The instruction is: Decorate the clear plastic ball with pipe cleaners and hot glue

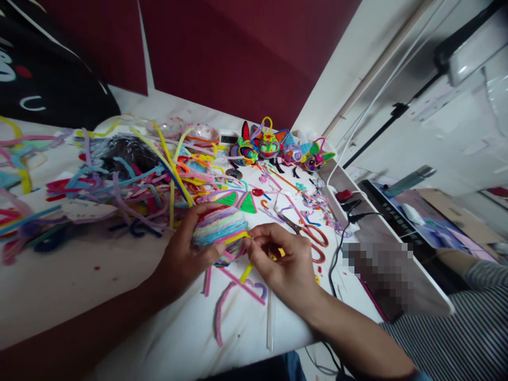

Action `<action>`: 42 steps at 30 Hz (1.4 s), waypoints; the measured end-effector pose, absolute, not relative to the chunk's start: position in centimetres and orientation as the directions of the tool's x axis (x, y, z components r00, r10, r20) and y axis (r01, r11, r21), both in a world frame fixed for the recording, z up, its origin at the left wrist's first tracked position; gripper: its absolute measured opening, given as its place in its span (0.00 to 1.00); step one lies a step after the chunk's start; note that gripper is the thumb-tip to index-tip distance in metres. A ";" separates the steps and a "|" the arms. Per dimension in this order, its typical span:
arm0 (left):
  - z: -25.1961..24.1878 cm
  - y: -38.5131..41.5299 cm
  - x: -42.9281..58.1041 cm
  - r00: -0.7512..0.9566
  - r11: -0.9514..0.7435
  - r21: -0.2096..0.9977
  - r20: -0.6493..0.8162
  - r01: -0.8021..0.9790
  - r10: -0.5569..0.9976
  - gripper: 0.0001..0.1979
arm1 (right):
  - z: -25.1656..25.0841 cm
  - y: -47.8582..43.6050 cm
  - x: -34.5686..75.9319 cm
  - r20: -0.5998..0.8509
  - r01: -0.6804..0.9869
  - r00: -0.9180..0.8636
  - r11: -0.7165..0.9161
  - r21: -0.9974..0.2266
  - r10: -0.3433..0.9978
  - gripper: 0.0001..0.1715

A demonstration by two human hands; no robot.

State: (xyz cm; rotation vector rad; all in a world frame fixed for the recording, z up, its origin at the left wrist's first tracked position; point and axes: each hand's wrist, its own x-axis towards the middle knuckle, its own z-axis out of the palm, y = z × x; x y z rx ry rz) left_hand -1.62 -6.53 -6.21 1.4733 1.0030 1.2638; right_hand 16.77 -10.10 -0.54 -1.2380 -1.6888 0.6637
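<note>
My left hand (190, 248) is wrapped round a ball (220, 225) covered in striped bands of pastel and rainbow pipe cleaners. At the ball's right side, my right hand (280, 259) pinches the end of a yellow pipe cleaner (238, 236) that lies across its surface. Below the hands, a curved pink pipe cleaner (219, 317) and other short pieces lie on the white table (170, 328). Two green triangular ear shapes (248, 202) rest just behind the ball. Scissors with orange handles (315, 235) lie beyond my right hand, their blades pointing away to the left.
Loose pipe cleaners (119, 185) heap up on the left. Several finished colourful animal heads (270, 145) stand at the back by the maroon panel (238, 53). Black cables (337, 259) run down the right edge. A person in a striped garment (456, 328) is at the right.
</note>
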 end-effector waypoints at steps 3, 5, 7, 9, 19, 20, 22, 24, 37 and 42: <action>-6.0 -6.5 -1.6 0.140 -0.248 0.968 0.241 0.031 0.960 0.26 | -0.4 -10.3 16.8 0.420 0.505 -0.103 0.411 -0.758 0.901 0.03; -6.0 -6.6 -1.5 0.143 -0.251 0.967 0.244 0.035 0.959 0.25 | -0.4 -10.4 16.8 0.435 0.519 -0.111 0.425 -0.741 0.893 0.03; -6.0 -6.6 -1.5 0.149 -0.248 0.968 0.240 0.035 0.959 0.25 | -0.5 -10.4 16.8 0.432 0.512 -0.111 0.424 -0.747 0.895 0.03; -6.1 -6.7 -1.5 0.161 -0.241 0.970 0.233 0.032 0.959 0.25 | -0.6 -10.4 16.8 0.420 0.496 -0.106 0.414 -0.763 0.901 0.03; -6.0 -6.6 -1.4 0.213 -0.265 0.960 0.243 0.084 0.946 0.29 | -0.5 -10.5 16.6 0.423 0.510 -0.087 0.405 -0.759 0.902 0.04; -5.9 -6.6 -1.4 0.221 -0.264 0.960 0.239 0.091 0.946 0.29 | -0.5 -10.5 16.6 0.425 0.511 -0.086 0.406 -0.758 0.901 0.04; -5.8 -6.6 -1.4 0.227 -0.266 0.959 0.238 0.102 0.944 0.30 | -0.5 -10.5 16.5 0.436 0.512 -0.085 0.414 -0.752 0.896 0.04; -5.7 -6.6 -1.4 0.229 -0.266 0.959 0.238 0.100 0.944 0.30 | -0.6 -10.5 16.5 0.452 0.514 -0.088 0.429 -0.743 0.888 0.05; -4.7 -7.0 -0.8 0.107 -0.260 0.943 0.243 0.206 0.964 0.25 | -1.0 -10.4 16.1 0.502 0.497 -0.101 0.480 -0.723 0.859 0.04; -4.8 -7.0 -0.8 0.077 -0.270 0.944 0.260 0.190 0.963 0.25 | -0.9 -10.5 16.0 0.522 0.524 -0.114 0.498 -0.691 0.845 0.03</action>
